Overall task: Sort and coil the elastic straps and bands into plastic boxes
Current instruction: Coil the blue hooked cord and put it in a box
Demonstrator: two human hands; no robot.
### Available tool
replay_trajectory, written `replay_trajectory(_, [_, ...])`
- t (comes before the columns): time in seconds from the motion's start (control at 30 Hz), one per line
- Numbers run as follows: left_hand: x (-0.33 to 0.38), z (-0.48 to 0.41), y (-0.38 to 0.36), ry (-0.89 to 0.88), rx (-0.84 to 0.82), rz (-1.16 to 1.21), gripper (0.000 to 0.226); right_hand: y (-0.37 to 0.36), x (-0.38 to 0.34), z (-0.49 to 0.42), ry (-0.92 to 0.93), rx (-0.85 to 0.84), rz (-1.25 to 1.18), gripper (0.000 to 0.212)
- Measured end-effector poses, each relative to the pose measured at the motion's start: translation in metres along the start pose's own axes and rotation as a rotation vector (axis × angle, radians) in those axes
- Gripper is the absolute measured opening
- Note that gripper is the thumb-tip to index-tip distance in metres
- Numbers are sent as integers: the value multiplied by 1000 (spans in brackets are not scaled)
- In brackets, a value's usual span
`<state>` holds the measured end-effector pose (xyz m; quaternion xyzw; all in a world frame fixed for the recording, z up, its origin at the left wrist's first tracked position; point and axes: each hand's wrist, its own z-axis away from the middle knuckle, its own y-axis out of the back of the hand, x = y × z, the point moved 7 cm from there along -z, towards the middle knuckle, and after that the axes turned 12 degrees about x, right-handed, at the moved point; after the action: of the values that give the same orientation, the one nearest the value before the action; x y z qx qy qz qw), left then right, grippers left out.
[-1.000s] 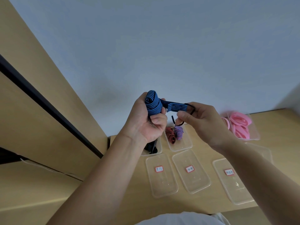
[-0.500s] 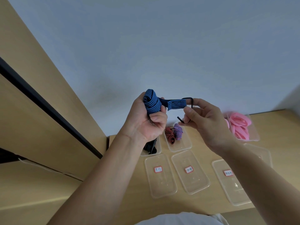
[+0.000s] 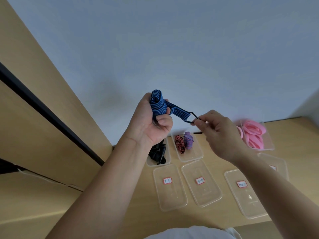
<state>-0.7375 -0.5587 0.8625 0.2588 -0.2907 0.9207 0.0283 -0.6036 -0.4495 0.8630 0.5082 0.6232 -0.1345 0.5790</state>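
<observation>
My left hand [image 3: 151,125] grips a coil of blue and black striped elastic strap [image 3: 158,105], held up above the table. A short free end runs right from the coil to a black metal hook [image 3: 192,117]. My right hand [image 3: 219,133] pinches that hook between thumb and fingers. Below on the wooden table stand clear plastic boxes: one with black straps [image 3: 158,155], one with a red coil and a purple coil [image 3: 184,143], and one with pink bands [image 3: 253,133] at the right.
Three clear lids with red-edged labels [image 3: 170,187] [image 3: 201,184] [image 3: 245,192] lie in a row nearer to me. Another clear box [image 3: 274,163] is partly hidden by my right forearm. A wooden panel with a black strip [image 3: 46,109] rises at the left, a pale wall behind.
The free end has been pulled out to the right and slightly down. My right hand moved right with the hook. The coil in my left hand sits a little higher.
</observation>
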Motion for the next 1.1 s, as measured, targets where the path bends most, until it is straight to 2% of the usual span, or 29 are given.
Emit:
replay_trajectory(0.1, [5,-2,-1,-56,24,-22,26,-1,-7,8,37,29,39,29])
replay_trajectory(0.23, [10,-7,-1,-98,13,-29,40,-6,-6,18,-25,-7,-165,20])
replay_trajectory(0.37, [7,-4,-10,-105,-108,-13,45,-14,-5,25,-141,-25,-345,24])
replay_trajectory(0.53, [10,5,-12,-70,-288,60,15,-17,-4,32,-279,-4,-442,30])
replay_trajectory(0.63, [13,-1,-3,-132,-246,58,11,-16,-8,34,-351,-10,-501,24])
replay_trajectory(0.7, [13,-8,6,-252,-151,-8,9,-18,-13,37,-394,-20,-527,21])
replay_trajectory(0.8, [16,-15,18,-549,26,-165,14,-20,-22,45,-477,-41,-620,25])
replay_trajectory(0.9, [18,-2,19,-985,200,-462,31,-21,-34,56,-580,-77,-759,33])
replay_trajectory(0.97, [16,13,12,-1262,254,-635,39,-18,-40,59,-633,-68,-830,39])
replay_trajectory(1.03, [13,23,7,-1404,243,-667,42,-15,-44,59,-670,-58,-901,26])
replay_trajectory(1.1, [12,28,5,-1427,223,-621,43,-15,-48,60,-702,-67,-966,17])
